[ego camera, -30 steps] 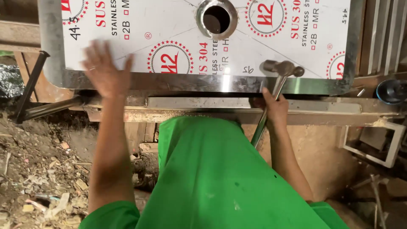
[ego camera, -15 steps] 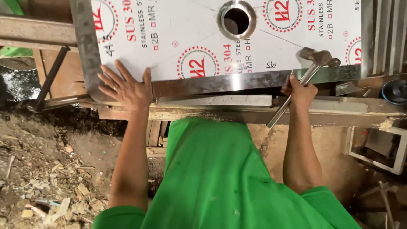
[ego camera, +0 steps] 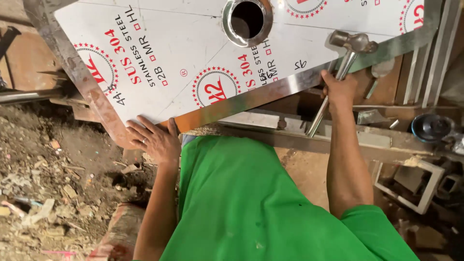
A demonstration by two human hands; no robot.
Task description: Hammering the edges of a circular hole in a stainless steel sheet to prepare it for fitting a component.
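- We find the steel sheet (ego camera: 203, 63) faced with matt white protective film bearing red and black print; its bare edges are glossy, mirror-like metal.
- The flanged hole (ego camera: 247, 20) has a polished metal rim.
- The hammer (ego camera: 338, 72) is all metal, dull grey and worn.
- The shirt (ego camera: 251, 203) is matt green cloth.
- The ground (ego camera: 53, 188) is rough dirt with wood scraps.

Left hand (ego camera: 153, 140) lies flat, fingers (ego camera: 137, 131) spread; right hand (ego camera: 338, 89) fisted, raised.
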